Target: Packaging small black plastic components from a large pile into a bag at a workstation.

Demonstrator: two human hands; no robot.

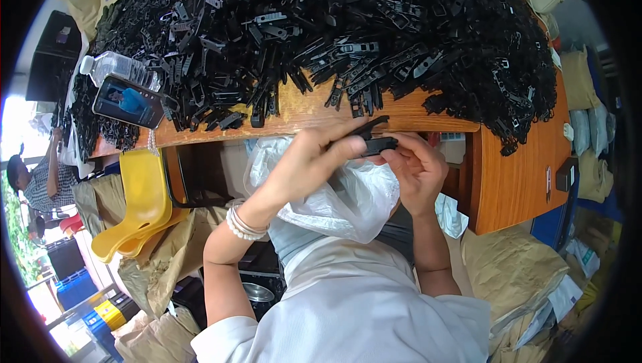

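Above my lap, at the table's front edge, my two hands are close together on small black plastic parts. My left hand point(319, 160), with white bead bracelets on its wrist, grips a long narrow black plastic part point(372, 125) and has its thumb against a shorter black plastic part point(380, 145). My right hand point(419, 170) pinches the right end of that shorter part between thumb and fingers. Whether the two parts are joined is hidden by my fingers. Beneath both hands a translucent white plastic bag point(348, 196) lies gathered on my lap.
A big heap of black plastic parts point(321, 22) covers most of the wooden table point(518, 182). At the left lie a phone point(127, 101) and a clear bottle point(120, 69). A pen point(548, 184) lies far right. Yellow chair point(144, 196) left; brown paper sacks point(511, 269) right. Another person point(43, 182) is far left.
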